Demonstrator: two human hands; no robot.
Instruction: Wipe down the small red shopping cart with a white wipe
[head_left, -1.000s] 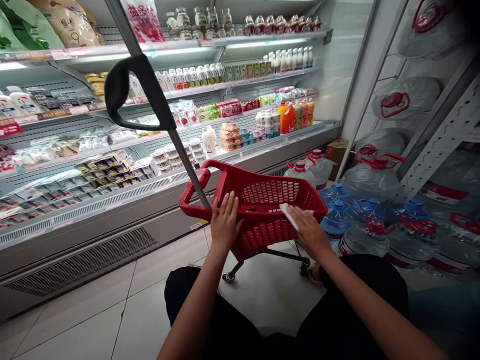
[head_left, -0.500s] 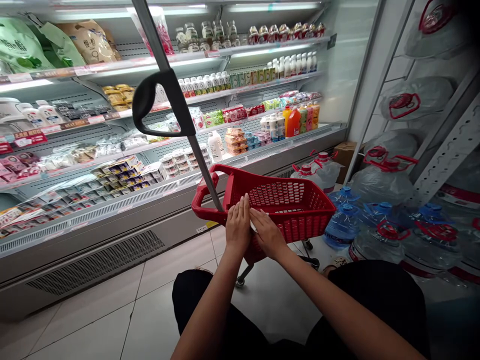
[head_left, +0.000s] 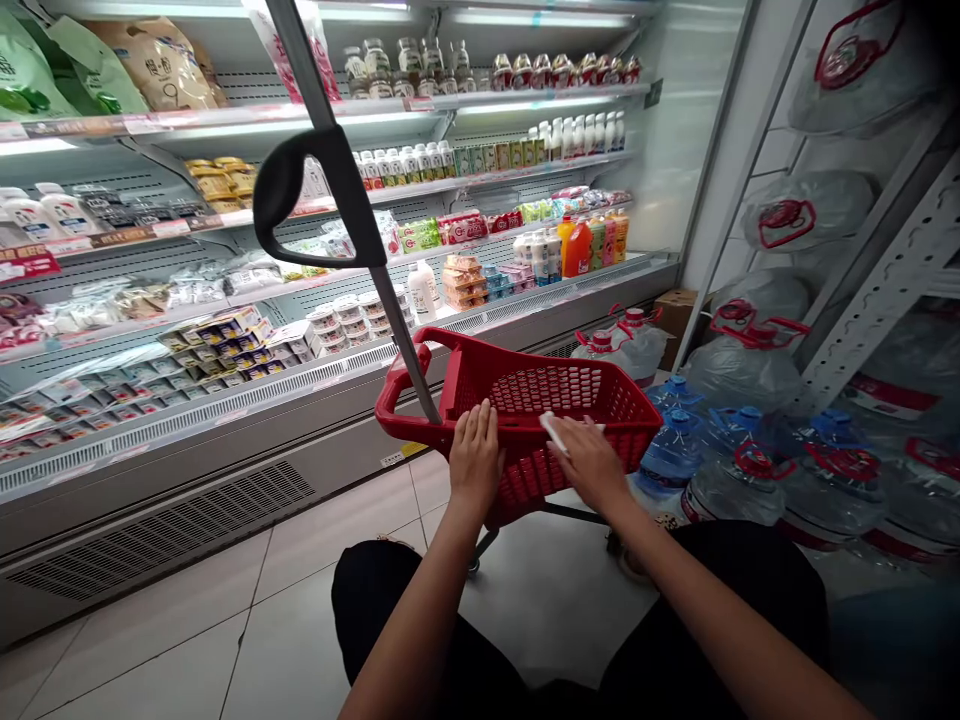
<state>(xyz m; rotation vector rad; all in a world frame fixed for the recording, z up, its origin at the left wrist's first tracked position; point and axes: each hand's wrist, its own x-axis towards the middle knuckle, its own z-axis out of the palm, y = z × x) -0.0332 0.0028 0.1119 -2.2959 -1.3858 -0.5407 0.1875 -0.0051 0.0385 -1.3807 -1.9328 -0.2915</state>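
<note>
Shop aisle by chiller (head_left: 187,500), L hand (head_left: 474,462) flat on red basket (head_left: 600,395) rim, R hand (head_left: 592,465) flat, pressing white cloth (head_left: 553,432)

Both bare forearms are stretched forward to the near side of the red basket (head_left: 555,385). The left hand (head_left: 474,462) is laid flat against the basket's near wall, close to its left corner, with the fingers held straight and together and the tips raised to the rim. The right hand (head_left: 589,462) is set palm down on the same rim, near the left hand but apart from it, fingers extended, with a white cloth (head_left: 553,432) pressed beneath them. Both wrists are kept nearly straight.
</note>
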